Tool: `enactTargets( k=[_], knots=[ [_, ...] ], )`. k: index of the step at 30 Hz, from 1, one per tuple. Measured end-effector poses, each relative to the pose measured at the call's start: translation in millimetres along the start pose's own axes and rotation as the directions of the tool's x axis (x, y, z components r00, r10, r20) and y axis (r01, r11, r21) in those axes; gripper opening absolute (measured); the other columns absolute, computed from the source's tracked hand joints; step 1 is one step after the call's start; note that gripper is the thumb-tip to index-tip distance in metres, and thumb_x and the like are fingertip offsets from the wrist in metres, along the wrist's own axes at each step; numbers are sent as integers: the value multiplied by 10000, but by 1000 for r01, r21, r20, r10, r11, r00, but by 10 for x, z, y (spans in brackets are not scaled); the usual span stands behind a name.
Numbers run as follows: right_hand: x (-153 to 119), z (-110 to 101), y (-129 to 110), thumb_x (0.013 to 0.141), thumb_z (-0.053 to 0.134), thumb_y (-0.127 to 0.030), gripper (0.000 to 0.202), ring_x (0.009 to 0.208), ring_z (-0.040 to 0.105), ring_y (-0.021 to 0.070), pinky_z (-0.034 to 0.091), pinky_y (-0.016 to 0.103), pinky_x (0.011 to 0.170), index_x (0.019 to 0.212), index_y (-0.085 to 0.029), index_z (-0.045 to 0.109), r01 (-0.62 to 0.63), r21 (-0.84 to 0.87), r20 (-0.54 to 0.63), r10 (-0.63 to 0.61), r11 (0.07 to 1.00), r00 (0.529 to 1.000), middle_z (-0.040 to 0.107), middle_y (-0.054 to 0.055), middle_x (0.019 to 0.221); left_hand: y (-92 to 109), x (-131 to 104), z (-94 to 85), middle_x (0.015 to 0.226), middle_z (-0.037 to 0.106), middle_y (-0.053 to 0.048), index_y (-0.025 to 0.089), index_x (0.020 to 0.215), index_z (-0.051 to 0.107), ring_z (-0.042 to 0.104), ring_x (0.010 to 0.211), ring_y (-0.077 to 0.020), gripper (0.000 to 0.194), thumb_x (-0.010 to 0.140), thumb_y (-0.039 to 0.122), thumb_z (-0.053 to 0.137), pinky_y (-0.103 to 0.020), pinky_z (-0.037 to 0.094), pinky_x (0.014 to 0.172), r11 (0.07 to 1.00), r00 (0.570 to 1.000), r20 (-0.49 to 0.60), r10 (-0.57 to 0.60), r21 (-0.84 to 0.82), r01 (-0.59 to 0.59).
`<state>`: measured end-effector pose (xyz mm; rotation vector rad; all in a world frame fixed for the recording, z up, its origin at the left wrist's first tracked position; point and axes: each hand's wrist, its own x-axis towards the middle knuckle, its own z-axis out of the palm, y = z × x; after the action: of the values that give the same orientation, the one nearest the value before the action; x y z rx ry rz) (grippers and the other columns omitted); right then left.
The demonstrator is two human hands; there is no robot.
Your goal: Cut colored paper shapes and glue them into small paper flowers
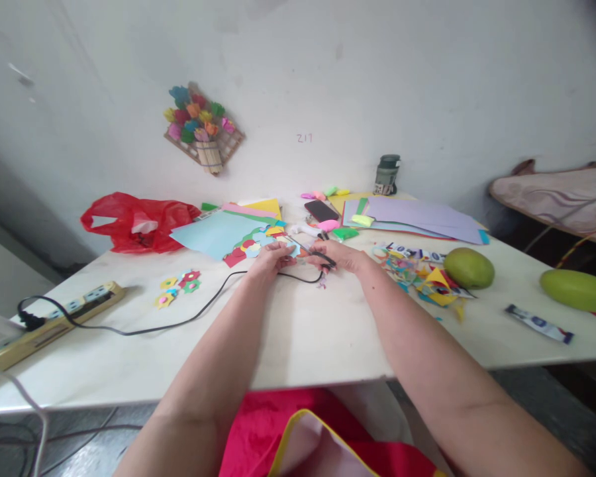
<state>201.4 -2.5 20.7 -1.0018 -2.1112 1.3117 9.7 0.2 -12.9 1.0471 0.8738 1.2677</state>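
Near the middle of the white table, my left hand (pixel 274 257) pinches a small piece of light blue paper (pixel 294 248). My right hand (pixel 338 255) is closed round the black handles of a pair of scissors (pixel 322 258), whose blades point left toward that paper. Colourful paper cut-outs (pixel 243 250) lie just beyond my left hand, beside a large light blue sheet (pixel 213 232). Several small paper flowers (pixel 181 288) rest on the table to the left. A black cord (pixel 179 324) runs across the tabletop and passes close under both hands.
At the left are a red plastic bag (pixel 139 222) and a power strip (pixel 74 315). A phone (pixel 321 211), purple paper (pixel 422 215) and a dark bottle (pixel 387 174) stand or lie at the back. Paper scraps (pixel 434 285), green fruit (pixel 469 267) and a tube (pixel 539 323) are on the right.
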Motion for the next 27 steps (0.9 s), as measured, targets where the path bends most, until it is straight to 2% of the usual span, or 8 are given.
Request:
enactTargets(
  k=[9, 15, 27],
  knots=[
    [-23, 28, -97, 744, 589, -206, 117, 355, 414, 37, 266, 144, 310, 698, -137, 507, -80, 72, -8, 80, 994, 997, 476, -50, 468, -1, 0, 7, 543, 563, 34, 139, 591, 533, 545, 472, -77, 281, 502, 219, 788, -230, 490, 550, 1000, 1000, -5, 2, -15, -2],
    [8, 18, -24, 703, 638, -246, 167, 368, 409, 37, 259, 151, 316, 702, -138, 509, -32, 39, -8, 33, 999, 999, 465, -59, 486, 8, -8, 12, 541, 570, 32, 142, 579, 527, 553, 482, -82, 264, 518, 203, 777, -244, 496, 581, 1000, 1000, -5, -6, -19, 6],
    [6, 42, -66, 724, 599, -209, 116, 351, 400, 44, 253, 163, 316, 693, -141, 511, -64, 103, -12, 66, 993, 998, 464, -59, 460, 7, -5, 14, 535, 561, 38, 144, 574, 515, 554, 481, -82, 284, 505, 208, 783, -235, 497, 570, 1000, 1000, -4, -1, -25, 1]
  ],
)
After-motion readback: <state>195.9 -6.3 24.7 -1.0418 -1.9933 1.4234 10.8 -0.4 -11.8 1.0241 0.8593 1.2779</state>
